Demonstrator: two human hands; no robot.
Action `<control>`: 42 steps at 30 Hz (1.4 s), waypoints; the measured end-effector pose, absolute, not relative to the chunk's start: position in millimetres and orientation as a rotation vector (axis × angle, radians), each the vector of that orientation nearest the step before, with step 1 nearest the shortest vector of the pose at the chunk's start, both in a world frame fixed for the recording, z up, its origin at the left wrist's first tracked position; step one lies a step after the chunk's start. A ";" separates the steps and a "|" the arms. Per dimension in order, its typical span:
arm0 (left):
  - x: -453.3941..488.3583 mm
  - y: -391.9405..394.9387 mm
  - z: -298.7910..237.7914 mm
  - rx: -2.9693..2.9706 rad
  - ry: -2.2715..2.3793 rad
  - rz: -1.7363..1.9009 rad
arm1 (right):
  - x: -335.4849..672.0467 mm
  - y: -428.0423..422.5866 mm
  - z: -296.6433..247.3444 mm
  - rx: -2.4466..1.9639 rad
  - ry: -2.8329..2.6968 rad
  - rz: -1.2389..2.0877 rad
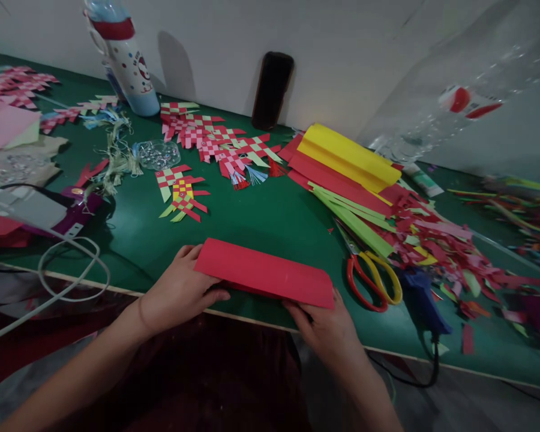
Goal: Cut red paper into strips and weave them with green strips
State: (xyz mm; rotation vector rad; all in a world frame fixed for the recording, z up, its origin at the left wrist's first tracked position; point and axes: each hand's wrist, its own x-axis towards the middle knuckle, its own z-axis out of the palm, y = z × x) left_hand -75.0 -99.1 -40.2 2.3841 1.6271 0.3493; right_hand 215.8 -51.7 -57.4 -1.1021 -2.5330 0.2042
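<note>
The folded paper [265, 273] is plain red, the tabletop [252, 222] deep green, and the scissors [353, 248] pair one red handle loop with one yellow. Woven paper fish [209, 143] carry checks of red, pink and pale green, while a smaller fish [182, 193] mixes yellow and red squares with light green ends. The creased sheet [348, 157] is bright yellow, the strips [362, 227] lime green, and the bottle [128, 66] white with coloured dots, a dark red band and a light blue base.

Bare forearms [85, 372] angled inward; left hand [175, 294], right hand [330, 327] apart, gripping, thumbs [216, 296] inward.
</note>
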 end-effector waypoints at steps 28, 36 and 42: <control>-75.0 -89.0 -35.2 2.445 1.695 0.265 | 224.9 -45.2 -49.5 -1.289 -2.527 0.140; -69.5 -94.2 -30.3 2.415 1.688 0.253 | 203.7 -30.2 -24.1 -1.069 -2.470 0.410; -69.3 -85.2 -27.6 2.450 1.561 0.359 | 187.7 12.5 -36.6 -1.222 -2.440 0.438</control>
